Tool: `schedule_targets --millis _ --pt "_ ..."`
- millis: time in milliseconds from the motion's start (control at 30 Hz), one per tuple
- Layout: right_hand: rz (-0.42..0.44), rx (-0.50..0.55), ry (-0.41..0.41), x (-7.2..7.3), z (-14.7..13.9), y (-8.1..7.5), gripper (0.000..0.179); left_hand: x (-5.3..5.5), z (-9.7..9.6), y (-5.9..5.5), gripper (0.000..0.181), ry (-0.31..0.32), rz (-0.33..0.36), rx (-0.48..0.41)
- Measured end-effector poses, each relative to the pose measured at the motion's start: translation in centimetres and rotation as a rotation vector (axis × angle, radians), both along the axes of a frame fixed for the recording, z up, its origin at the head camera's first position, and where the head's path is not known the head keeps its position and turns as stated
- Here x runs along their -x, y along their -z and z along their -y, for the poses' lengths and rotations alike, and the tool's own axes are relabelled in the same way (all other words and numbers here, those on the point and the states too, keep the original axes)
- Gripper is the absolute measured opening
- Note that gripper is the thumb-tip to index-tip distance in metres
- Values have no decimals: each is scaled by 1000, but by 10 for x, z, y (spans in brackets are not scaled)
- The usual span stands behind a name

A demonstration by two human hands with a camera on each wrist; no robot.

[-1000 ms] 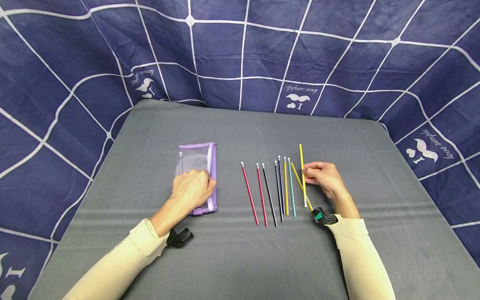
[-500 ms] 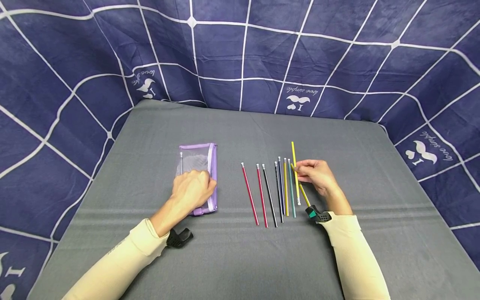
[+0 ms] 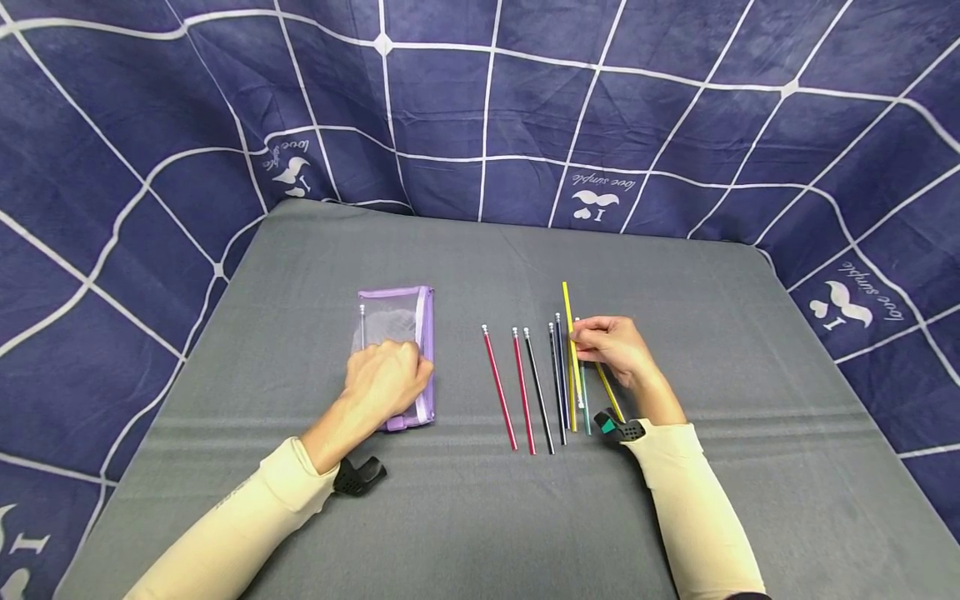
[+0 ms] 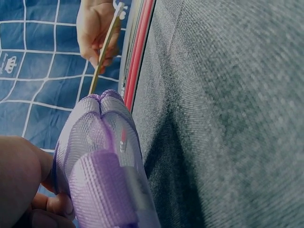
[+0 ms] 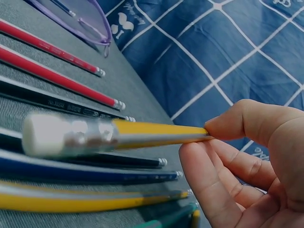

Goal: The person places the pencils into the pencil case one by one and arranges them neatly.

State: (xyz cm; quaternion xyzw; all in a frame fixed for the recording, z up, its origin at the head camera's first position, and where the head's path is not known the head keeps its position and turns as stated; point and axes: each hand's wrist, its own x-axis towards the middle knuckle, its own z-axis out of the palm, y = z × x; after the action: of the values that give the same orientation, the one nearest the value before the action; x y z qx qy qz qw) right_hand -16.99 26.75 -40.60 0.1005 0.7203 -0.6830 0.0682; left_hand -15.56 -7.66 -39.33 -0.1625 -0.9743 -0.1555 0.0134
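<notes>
My left hand point(image 3: 386, 375) lies over a purple-edged mesh pencil pouch point(image 3: 425, 333), gripping it with curled fingers. A single pencil point(image 3: 362, 327) shows through the clear mesh. In the left wrist view the zipped purple edge of the pouch point(image 4: 102, 190) rises beside the fingers. Between thumb and fingertips, my right hand point(image 3: 618, 350) pinches a yellow pencil point(image 3: 573, 358), held above the row of pencils. Its white eraser point(image 5: 42, 135) points toward the camera in the right wrist view.
Two red pencils point(image 3: 500, 392), a black pencil point(image 3: 540, 392) and several darker ones lie side by side on the grey cloth point(image 3: 465, 517). A teal pencil point(image 3: 587, 412) and another yellow pencil point(image 3: 611, 393) lie under the right hand. Blue cloth point(image 3: 450, 100) hangs behind.
My right hand has moved left with the yellow pencil, from beside the row to over the yellow and teal pencils. The left hand and pouch have stayed put.
</notes>
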Motion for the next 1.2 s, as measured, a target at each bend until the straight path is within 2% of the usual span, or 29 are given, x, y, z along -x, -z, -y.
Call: schedule_targets --millis 567,833,1200 --pt "6 -23 -64 5 32 2 25 0 -3 1 30 11 -1 0" --pt "5 13 -109 9 48 1 31 1 -4 1 30 15 -3 -11" --pt "16 20 -154 10 77 5 29 0 -1 2 29 9 -1 -18"
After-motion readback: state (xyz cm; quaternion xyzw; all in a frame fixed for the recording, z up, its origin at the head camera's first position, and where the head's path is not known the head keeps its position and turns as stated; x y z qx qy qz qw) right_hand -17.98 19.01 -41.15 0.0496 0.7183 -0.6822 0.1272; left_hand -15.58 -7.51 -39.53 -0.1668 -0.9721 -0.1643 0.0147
